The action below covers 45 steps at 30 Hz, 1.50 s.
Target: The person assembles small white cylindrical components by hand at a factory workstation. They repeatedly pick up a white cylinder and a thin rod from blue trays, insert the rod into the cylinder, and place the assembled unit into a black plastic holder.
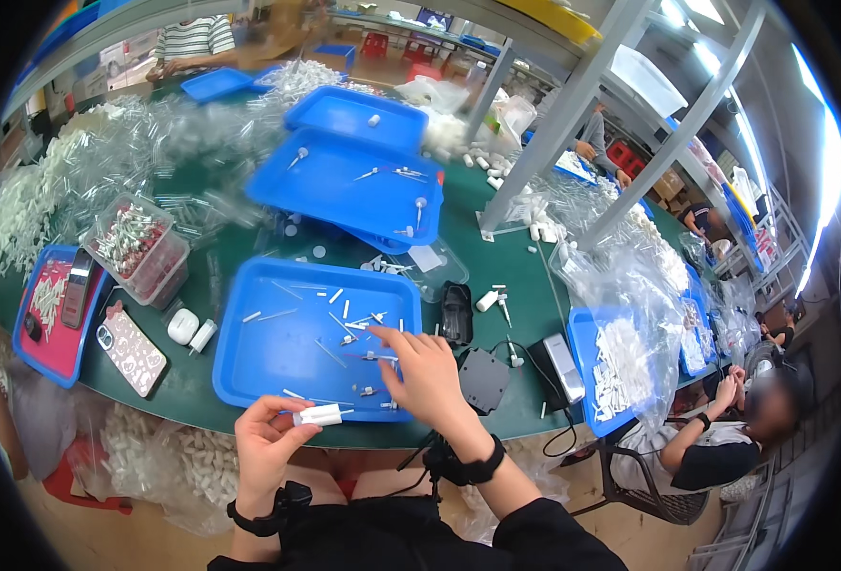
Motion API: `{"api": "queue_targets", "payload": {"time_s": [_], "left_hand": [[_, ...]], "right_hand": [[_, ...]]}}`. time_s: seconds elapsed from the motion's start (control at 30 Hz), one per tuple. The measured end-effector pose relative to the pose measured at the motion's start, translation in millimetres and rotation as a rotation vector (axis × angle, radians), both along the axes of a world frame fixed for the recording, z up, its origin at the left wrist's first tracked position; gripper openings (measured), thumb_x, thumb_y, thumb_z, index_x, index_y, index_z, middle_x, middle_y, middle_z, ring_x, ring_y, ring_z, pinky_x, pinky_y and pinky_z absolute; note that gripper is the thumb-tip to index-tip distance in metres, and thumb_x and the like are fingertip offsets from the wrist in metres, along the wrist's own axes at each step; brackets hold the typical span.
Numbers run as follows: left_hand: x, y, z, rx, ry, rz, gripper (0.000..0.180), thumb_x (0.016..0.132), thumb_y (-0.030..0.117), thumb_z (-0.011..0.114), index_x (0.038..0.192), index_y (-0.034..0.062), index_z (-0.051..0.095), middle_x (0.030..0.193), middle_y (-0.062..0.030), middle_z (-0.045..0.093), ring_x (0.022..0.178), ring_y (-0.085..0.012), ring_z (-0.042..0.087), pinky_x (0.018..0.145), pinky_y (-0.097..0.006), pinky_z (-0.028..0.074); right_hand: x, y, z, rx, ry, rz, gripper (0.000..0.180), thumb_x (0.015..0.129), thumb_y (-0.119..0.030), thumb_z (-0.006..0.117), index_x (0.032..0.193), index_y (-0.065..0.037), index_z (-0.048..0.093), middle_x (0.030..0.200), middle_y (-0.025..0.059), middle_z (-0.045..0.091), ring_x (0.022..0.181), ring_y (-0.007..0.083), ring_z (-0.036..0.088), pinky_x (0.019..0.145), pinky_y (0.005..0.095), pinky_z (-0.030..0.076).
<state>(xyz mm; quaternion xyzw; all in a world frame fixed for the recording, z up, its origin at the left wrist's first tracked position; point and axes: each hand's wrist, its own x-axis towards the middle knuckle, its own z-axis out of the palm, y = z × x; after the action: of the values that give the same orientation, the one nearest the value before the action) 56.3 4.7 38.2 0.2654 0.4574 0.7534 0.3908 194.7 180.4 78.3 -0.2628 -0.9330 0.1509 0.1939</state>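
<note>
My left hand (pixel 266 443) pinches a white cylindrical plastic piece (pixel 320 416) between thumb and fingertips, just off the near edge of a blue tray (pixel 268 366). A thin white stem sticks out to the right of the piece. My right hand (pixel 425 376) is over the tray's right side with thumb and forefinger apart. Near its fingertips lies a small white part with a stem (pixel 375 356); I see no firm grip on it. Clear thin tubes (pixel 330 353), short white tubes and several small white nozzle-like parts are scattered in the tray.
Stacked blue trays (pixel 344 186) stand behind. At left are a clear tub of small parts (pixel 135 238), a phone in a patterned case (pixel 132 347) and a white earbud case (pixel 183 326). A black box (pixel 483 379) sits at right. A seated person (pixel 715 447) is at far right.
</note>
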Motion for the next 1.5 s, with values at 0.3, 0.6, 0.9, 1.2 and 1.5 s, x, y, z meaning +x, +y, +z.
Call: {"api": "queue_targets", "payload": {"time_s": [0.3, 0.6, 0.9, 1.2, 1.5], "left_hand": [[14, 8, 20, 0.045, 0.028, -0.058, 0.018, 0.074, -0.012, 0.064, 0.090, -0.0073, 0.060, 0.091, -0.0165, 0.063, 0.083, -0.0222, 0.065, 0.075, -0.031, 0.054], [22, 12, 18, 0.074, 0.084, -0.063, 0.019, 0.072, -0.013, 0.066, 0.088, -0.0061, 0.058, 0.091, -0.0164, 0.062, 0.084, -0.0229, 0.065, 0.075, -0.033, 0.055], [28, 7, 18, 0.066, 0.085, -0.039, 0.022, 0.070, -0.012, 0.069, 0.089, -0.0057, 0.059, 0.089, -0.0153, 0.061, 0.083, -0.0210, 0.064, 0.073, -0.031, 0.055], [22, 2, 26, 0.052, 0.397, -0.090, 0.020, 0.067, -0.009, 0.074, 0.083, -0.0033, 0.065, 0.087, -0.0130, 0.063, 0.080, -0.0177, 0.064, 0.067, -0.026, 0.053], [9, -12, 32, 0.089, 0.492, -0.167, 0.020, 0.067, -0.009, 0.072, 0.085, -0.0020, 0.066, 0.088, -0.0109, 0.064, 0.079, -0.0163, 0.065, 0.064, -0.025, 0.056]], "right_hand": [[39, -35, 17, -0.886, 0.365, 0.237, 0.027, 0.085, -0.006, 0.059, 0.112, -0.001, 0.058, 0.101, 0.0079, 0.058, 0.092, 0.0151, 0.060, 0.080, 0.0265, 0.048], [49, -43, 13, -0.941, 0.399, 0.253, 0.032, 0.083, -0.007, 0.063, 0.114, -0.002, 0.059, 0.105, 0.0083, 0.064, 0.089, 0.0158, 0.064, 0.079, 0.0270, 0.051], [55, -50, -6, -1.236, 0.532, 0.253, 0.032, 0.084, -0.005, 0.063, 0.115, 0.002, 0.058, 0.100, 0.0092, 0.065, 0.088, 0.0123, 0.063, 0.078, 0.0246, 0.050], [60, -52, -1, -1.125, 0.540, 0.256, 0.030, 0.081, 0.002, 0.064, 0.111, 0.005, 0.060, 0.104, 0.0118, 0.064, 0.091, 0.0145, 0.062, 0.082, 0.0267, 0.049], [54, -61, 6, -1.260, 0.550, 0.289, 0.032, 0.077, 0.005, 0.065, 0.109, 0.005, 0.061, 0.105, 0.0133, 0.064, 0.094, 0.0180, 0.064, 0.082, 0.0289, 0.051]]}}
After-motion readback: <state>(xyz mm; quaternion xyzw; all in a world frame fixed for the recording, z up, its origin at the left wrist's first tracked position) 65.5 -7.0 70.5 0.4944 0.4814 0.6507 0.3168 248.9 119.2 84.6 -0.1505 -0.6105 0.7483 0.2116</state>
